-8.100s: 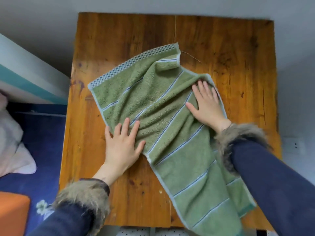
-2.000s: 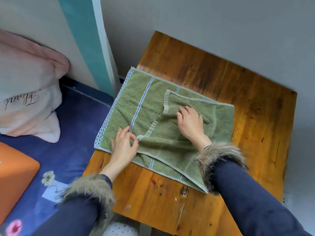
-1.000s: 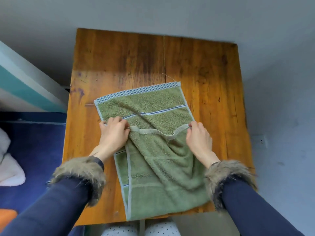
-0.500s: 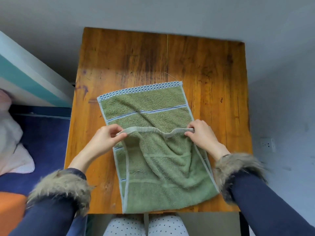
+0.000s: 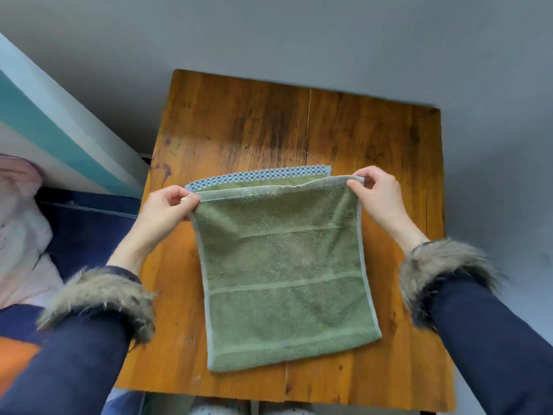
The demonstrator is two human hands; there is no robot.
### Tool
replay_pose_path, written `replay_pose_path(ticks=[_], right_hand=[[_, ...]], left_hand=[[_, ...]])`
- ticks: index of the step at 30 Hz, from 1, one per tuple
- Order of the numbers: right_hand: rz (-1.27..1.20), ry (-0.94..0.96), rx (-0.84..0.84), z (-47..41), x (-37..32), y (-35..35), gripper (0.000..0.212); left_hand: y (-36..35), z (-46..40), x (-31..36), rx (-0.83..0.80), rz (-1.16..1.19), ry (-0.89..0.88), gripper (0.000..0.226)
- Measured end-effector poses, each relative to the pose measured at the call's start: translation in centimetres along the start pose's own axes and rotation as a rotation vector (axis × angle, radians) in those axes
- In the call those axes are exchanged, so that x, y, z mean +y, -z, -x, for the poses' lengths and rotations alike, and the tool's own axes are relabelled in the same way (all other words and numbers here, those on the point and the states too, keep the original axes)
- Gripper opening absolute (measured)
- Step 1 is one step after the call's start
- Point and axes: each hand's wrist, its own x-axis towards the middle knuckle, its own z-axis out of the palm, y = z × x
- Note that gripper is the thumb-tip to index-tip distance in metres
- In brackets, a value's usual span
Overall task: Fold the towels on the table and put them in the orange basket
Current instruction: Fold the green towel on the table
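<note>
orange basket (image 5: 16, 362): cut by left edge, perhaps only a corner | towel (image 5: 284, 265) lower layer: mostly covered | pillow (image 5: 21, 235): cut off

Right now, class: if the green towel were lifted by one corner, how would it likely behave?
The green towel would probably droop: its top edge sags slightly between the left hand and right hand. Its terry pile likely grips rather than slips. It cannot roll away.

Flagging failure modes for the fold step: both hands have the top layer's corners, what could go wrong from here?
1. The lifted edge of the green towel sits slightly askew to the checkered border beneath; set down like this, the fold may come out crooked.
2. The left hand and right hand only pinch the corners; a slipped grip could let that layer sag.
3. The orange basket is barely in view, so the transfer could loosen the fold.
</note>
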Motion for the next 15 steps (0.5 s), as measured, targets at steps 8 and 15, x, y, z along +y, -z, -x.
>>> replay_pose_path(ticks=[8,15], right_hand=[[0.205,0.052,-0.072,-6.3,2.6,-5.4,0.013],[0.464,0.223,-0.271,-8.3,3.1,-6.7,0.012]], left_hand=[[-1.3,-6.7,-4.0,0.178,-0.510,-0.141,0.020],[-2.1,-7.7,-5.8,0.083,-0.633,-0.329,0.006]])
